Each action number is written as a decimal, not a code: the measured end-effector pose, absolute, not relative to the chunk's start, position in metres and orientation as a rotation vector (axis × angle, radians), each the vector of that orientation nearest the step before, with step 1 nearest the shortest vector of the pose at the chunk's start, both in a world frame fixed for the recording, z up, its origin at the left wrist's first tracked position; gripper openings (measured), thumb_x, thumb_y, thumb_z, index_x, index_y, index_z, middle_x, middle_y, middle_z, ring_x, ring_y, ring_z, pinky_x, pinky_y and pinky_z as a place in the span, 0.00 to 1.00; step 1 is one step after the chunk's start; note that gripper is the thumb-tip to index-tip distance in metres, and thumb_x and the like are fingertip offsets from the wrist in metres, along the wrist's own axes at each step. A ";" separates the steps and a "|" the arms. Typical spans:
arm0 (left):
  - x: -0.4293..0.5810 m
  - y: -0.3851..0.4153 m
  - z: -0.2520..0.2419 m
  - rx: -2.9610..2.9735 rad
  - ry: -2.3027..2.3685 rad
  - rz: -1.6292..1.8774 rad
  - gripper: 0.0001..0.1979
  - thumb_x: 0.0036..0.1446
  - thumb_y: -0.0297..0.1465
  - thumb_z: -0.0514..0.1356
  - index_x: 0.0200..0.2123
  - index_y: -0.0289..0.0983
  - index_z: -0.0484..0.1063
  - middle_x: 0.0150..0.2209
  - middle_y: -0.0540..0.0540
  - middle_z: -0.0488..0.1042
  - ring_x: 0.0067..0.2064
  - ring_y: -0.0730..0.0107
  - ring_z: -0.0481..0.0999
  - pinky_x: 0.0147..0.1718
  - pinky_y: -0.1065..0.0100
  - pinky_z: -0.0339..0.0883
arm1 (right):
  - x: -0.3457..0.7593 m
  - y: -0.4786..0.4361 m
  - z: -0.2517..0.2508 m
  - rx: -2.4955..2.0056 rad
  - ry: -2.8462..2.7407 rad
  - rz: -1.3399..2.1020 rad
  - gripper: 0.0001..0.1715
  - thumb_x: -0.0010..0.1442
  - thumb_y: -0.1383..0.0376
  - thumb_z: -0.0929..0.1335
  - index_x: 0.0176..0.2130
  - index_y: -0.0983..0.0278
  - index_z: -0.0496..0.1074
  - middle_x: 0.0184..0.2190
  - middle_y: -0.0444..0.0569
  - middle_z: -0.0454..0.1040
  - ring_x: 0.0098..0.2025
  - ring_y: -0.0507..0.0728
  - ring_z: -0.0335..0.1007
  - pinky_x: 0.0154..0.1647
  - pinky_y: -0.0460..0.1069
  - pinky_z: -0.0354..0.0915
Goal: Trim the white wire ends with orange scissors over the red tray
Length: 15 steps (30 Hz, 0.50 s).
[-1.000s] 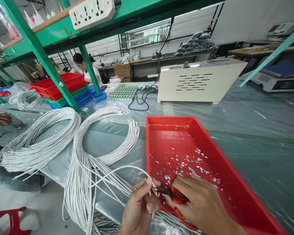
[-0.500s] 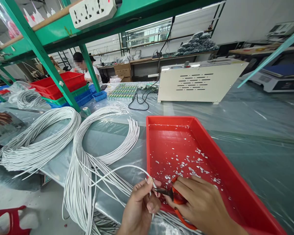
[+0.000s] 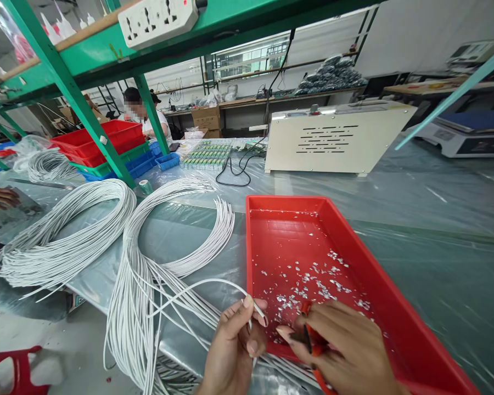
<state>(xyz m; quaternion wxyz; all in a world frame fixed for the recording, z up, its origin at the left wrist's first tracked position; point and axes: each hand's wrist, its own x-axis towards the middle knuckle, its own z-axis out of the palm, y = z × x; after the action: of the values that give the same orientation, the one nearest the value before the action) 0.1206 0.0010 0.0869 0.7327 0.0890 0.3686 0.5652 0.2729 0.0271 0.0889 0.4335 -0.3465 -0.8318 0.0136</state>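
Note:
My left hand (image 3: 236, 343) pinches a white cable (image 3: 219, 280) near its end between thumb and fingers. The tip pokes out to the right, and the cable arcs back to a large bundle of white cables (image 3: 134, 280). In my right hand (image 3: 349, 345) is a pair of cutting pliers (image 3: 307, 337) with orange-red handles. Their dark jaws stand a little apart from the cable tip and look blurred. Beneath both hands lies the near-left edge of a red tray (image 3: 280, 233), where small silvery and white scraps (image 3: 323, 288) are scattered.
Another cable coil (image 3: 69, 236) lies to the left, close to a co-worker's hand (image 3: 0, 198). Behind the tray stands a beige machine (image 3: 329, 140). A green shelf frame (image 3: 78, 109) crosses above stacked red bins (image 3: 102, 142). A second person sits further back.
My right hand has drawn the cutting pliers away from the cable end, to the right and slightly down. My left hand keeps its pinch on the cable, nearly in place.

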 end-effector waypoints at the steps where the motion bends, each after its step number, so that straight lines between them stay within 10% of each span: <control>1: 0.122 0.000 0.086 0.227 0.827 1.261 0.14 0.41 0.37 0.68 0.26 0.30 0.77 0.11 0.56 0.61 0.13 0.86 0.52 0.16 0.77 0.44 | 0.272 0.026 0.092 -0.898 -2.048 0.164 0.18 0.59 0.63 0.65 0.19 0.62 0.62 0.13 0.40 0.62 0.15 0.50 0.56 0.19 0.46 0.52; 8: 0.130 -0.018 0.077 0.400 1.001 1.354 0.18 0.41 0.44 0.66 0.24 0.32 0.76 0.14 0.52 0.67 0.13 0.84 0.56 0.15 0.76 0.44 | 0.266 0.012 0.106 -0.842 -2.073 0.213 0.03 0.54 0.67 0.66 0.31 0.64 0.70 0.21 0.44 0.71 0.21 0.53 0.67 0.21 0.47 0.59; 15: 0.120 -0.036 0.070 0.634 0.988 1.237 0.21 0.45 0.46 0.63 0.20 0.31 0.75 0.12 0.50 0.67 0.10 0.86 0.51 0.13 0.75 0.39 | 0.267 -0.013 0.092 -0.624 -2.267 -0.087 0.19 0.62 0.75 0.55 0.32 0.66 0.71 0.20 0.45 0.73 0.21 0.54 0.68 0.25 0.50 0.61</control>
<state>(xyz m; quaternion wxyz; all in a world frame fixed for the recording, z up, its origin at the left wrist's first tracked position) 0.1196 -0.0359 0.0704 0.6581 0.2798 0.4362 0.5462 0.2667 -0.0132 0.0916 0.3841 -0.2448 -0.8896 -0.0341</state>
